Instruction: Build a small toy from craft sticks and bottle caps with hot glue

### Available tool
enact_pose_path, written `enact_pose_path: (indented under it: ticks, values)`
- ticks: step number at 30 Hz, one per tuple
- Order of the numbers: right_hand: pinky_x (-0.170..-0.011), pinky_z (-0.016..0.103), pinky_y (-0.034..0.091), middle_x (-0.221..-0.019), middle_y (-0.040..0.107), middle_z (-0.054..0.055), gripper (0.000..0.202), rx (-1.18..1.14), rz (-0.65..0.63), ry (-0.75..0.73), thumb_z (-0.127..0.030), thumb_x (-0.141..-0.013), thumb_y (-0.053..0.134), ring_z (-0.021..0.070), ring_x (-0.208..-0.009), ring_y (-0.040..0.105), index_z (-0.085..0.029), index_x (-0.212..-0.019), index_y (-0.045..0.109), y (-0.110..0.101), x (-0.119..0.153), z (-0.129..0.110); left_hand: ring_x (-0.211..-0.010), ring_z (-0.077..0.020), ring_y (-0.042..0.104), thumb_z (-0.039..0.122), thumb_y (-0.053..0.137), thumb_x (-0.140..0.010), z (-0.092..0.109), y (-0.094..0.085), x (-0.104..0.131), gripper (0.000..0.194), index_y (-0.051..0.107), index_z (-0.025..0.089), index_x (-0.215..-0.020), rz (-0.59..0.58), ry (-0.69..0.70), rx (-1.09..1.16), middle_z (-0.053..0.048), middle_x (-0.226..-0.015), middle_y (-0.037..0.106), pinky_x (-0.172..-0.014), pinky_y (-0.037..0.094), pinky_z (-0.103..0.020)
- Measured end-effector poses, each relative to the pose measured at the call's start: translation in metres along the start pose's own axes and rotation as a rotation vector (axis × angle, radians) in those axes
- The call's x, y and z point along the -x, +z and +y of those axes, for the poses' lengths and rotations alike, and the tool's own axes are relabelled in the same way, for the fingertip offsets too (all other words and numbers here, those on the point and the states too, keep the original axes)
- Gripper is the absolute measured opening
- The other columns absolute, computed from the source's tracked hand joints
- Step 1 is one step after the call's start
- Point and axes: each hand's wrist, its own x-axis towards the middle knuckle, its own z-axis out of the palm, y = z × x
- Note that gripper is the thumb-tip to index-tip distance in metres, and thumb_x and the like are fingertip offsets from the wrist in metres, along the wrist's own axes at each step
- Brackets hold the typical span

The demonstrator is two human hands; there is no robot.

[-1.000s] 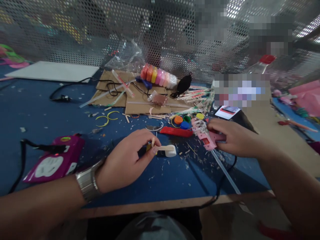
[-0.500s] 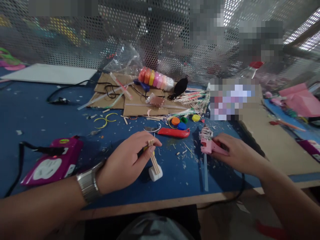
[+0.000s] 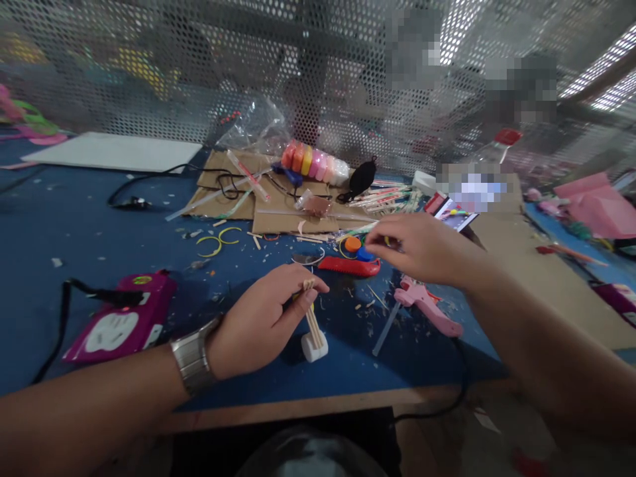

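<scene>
My left hand (image 3: 265, 318) pinches a small bundle of thin wooden sticks (image 3: 313, 324) near its upper end. The sticks slant down to a white round piece (image 3: 315, 346) at their lower end, above the blue table. My right hand (image 3: 417, 248) is over the bottle caps, its fingertips beside the blue cap (image 3: 366, 254); whether they hold anything is hidden. Below that hand the pink glue gun (image 3: 427, 308) lies on the table with a clear glue stick (image 3: 386, 329) poking out. A red cutter (image 3: 349, 266) lies between the hands.
A purple box (image 3: 124, 318) with a black cable is at left. Behind lie cardboard (image 3: 291, 222), colored clay tubs (image 3: 315, 162), a black pouch (image 3: 362, 177) and straws (image 3: 385, 197). An orange cap (image 3: 352, 244) and a phone (image 3: 454, 214) are near my right hand.
My right hand has let go of the pink glue gun and moved up and left to the caps. The glue gun now lies turned on the table. My left hand still grips the sticks.
</scene>
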Motion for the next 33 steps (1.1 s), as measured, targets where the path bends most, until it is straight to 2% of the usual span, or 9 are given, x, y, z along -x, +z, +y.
enact_pose_path:
  ticks: [4,6,9,14,19,27,33]
  values:
    - [-0.090,0.041,0.051,-0.107,0.084,0.010,0.021,0.010,-0.039,-0.089,-0.028,-0.105,0.066,0.0274,-0.101,0.074,-0.020,-0.107,0.085,0.024,-0.069,-0.025,-0.107,-0.0232,0.073,0.032,0.047,-0.116,0.001,-0.001,0.000,0.033,0.077,0.022,-0.115,0.003,0.013,-0.004,-0.008,-0.112,0.079,-0.104,0.059,-0.040]
    - [-0.088,0.041,0.050,-0.109,0.084,0.012,0.023,0.068,-0.089,-0.068,-0.027,-0.106,0.066,0.0285,-0.102,0.074,-0.017,-0.110,0.087,0.038,-0.090,-0.031,-0.107,-0.0233,0.074,0.032,0.047,-0.116,0.002,-0.001,0.000,0.032,0.078,0.021,-0.115,0.007,0.023,-0.008,-0.008,-0.113,0.079,-0.104,0.059,-0.040]
    - [-0.085,0.041,0.050,-0.110,0.084,0.015,0.023,0.117,-0.149,-0.006,-0.026,-0.105,0.068,0.0292,-0.101,0.074,-0.016,-0.112,0.088,0.053,-0.103,-0.035,-0.108,-0.0233,0.074,0.031,0.046,-0.116,0.002,-0.001,0.001,0.033,0.078,0.021,-0.115,0.008,0.031,-0.008,-0.008,-0.114,0.080,-0.104,0.059,-0.040]
    - [-0.078,0.039,0.048,-0.100,0.084,0.015,0.024,0.112,-0.152,0.033,-0.026,-0.103,0.066,0.0267,-0.089,0.073,-0.014,-0.106,0.088,0.059,-0.105,-0.033,-0.108,-0.0237,0.074,0.031,0.046,-0.116,0.002,0.000,0.001,0.033,0.078,0.021,-0.116,0.001,0.032,-0.004,-0.008,-0.113,0.080,-0.103,0.059,-0.040]
    - [-0.075,0.040,0.045,-0.098,0.083,0.018,0.025,0.091,-0.153,0.028,-0.018,-0.100,0.061,0.0276,-0.086,0.072,-0.011,-0.101,0.085,0.061,-0.107,-0.034,-0.109,-0.0230,0.074,0.030,0.046,-0.116,0.003,0.001,0.002,0.033,0.078,0.021,-0.117,-0.001,0.046,0.005,-0.007,-0.114,0.081,-0.104,0.058,-0.040]
    - [-0.071,0.035,0.041,-0.093,0.081,0.011,0.015,0.031,-0.147,0.019,-0.021,-0.100,0.066,0.0210,-0.079,0.067,-0.017,-0.098,0.080,0.055,-0.100,-0.034,-0.107,-0.0233,0.074,0.030,0.046,-0.116,0.001,0.001,0.001,0.032,0.077,0.022,-0.116,-0.002,0.044,-0.006,-0.007,-0.112,0.081,-0.103,0.059,-0.040]
    - [-0.084,0.034,0.048,-0.102,0.084,0.011,0.019,-0.111,-0.085,-0.086,-0.020,-0.102,0.064,0.0232,-0.090,0.072,-0.015,-0.110,0.081,0.043,-0.087,-0.026,-0.107,-0.0235,0.074,0.030,0.046,-0.116,0.002,-0.001,0.001,0.032,0.078,0.022,-0.115,0.006,0.048,-0.008,-0.007,-0.112,0.080,-0.102,0.059,-0.040]
